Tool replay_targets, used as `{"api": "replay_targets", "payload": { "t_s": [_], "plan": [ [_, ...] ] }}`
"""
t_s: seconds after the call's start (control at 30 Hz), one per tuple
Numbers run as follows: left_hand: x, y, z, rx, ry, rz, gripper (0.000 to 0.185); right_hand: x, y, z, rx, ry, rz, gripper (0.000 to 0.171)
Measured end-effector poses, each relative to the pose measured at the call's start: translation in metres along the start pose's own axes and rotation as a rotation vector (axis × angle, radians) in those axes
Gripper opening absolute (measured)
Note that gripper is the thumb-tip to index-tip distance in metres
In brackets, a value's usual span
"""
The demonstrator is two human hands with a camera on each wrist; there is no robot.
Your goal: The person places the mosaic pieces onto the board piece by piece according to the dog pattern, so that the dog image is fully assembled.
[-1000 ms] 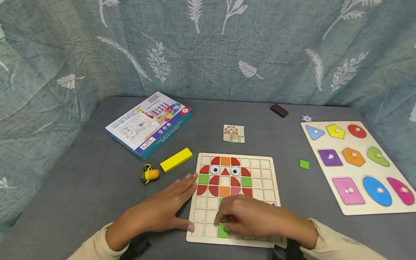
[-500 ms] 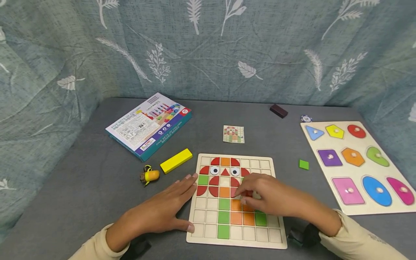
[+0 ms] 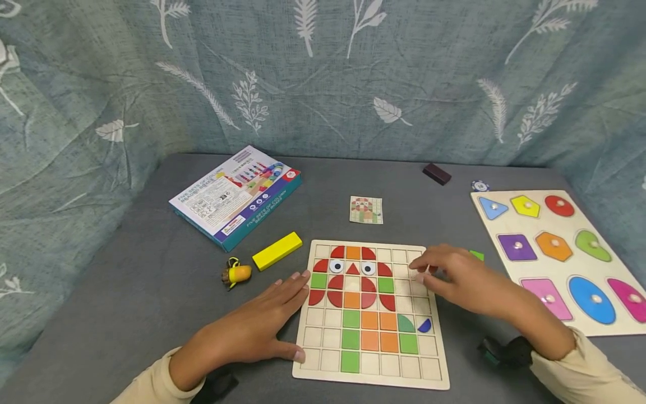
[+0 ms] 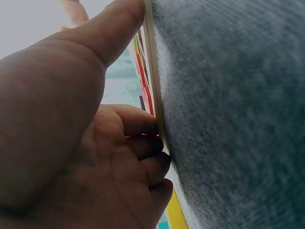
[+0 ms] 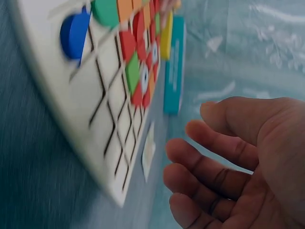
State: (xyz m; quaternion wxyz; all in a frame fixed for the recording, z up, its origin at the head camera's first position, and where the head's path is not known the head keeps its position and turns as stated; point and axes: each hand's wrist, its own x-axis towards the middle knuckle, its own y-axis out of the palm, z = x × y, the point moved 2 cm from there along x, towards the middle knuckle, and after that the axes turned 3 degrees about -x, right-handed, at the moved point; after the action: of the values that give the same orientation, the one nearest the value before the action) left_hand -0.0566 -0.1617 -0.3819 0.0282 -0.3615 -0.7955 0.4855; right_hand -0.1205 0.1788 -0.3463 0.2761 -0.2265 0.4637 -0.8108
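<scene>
A wooden grid board (image 3: pixel 315 336) lies on the grey table, with red, orange and green tiles and two googly eyes forming an owl-like figure. Two green squares (image 3: pixel 350 339) sit in the lower rows, below the orange ones. A loose-looking blue half-round piece (image 3: pixel 424 325) lies tilted beside a teal quarter-round tile (image 3: pixel 406 324). My left hand (image 3: pixel 257 325) rests at the board's left edge, fingertips and thumb touching it. Over the board's upper right edge is my right hand (image 3: pixel 469 280), its fingers loosely bent; the right wrist view shows nothing between them.
Right of the board lie a green square tile (image 3: pixel 476 256), partly behind my right hand, and a knobbed shape puzzle (image 3: pixel 535 268). A small pattern card (image 3: pixel 366 210), dark block (image 3: pixel 437 174) and chip (image 3: pixel 480 186) lie farther back. Left are a box (image 3: pixel 237 196), yellow block (image 3: pixel 277 251) and small toy (image 3: pixel 237 273).
My right hand has lifted from the board's bottom rows and moved up and right, uncovering the green squares and the blue piece. My left hand has stayed at the board's edge.
</scene>
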Motion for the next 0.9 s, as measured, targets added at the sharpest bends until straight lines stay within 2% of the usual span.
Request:
{"api": "replay_targets", "payload": {
  "t_s": [0.23, 0.33, 0.6, 0.9],
  "plan": [
    [0.0, -0.001, 0.0, -0.003, -0.021, 0.001, 0.106, -0.012, -0.019, -0.034, -0.043, 0.16, -0.021, 0.026],
    [0.0, -0.001, -0.001, -0.002, -0.024, 0.002, 0.106, -0.017, -0.024, -0.05, -0.063, 0.203, -0.029, 0.029],
    [-0.001, -0.002, -0.002, -0.018, -0.023, 0.004, 0.106, -0.032, -0.031, -0.08, -0.124, 0.247, -0.05, 0.034],
    [-0.001, -0.001, -0.002, -0.018, -0.012, 0.012, 0.105, -0.033, -0.024, -0.094, -0.099, 0.269, -0.049, 0.035]
  ]
}}
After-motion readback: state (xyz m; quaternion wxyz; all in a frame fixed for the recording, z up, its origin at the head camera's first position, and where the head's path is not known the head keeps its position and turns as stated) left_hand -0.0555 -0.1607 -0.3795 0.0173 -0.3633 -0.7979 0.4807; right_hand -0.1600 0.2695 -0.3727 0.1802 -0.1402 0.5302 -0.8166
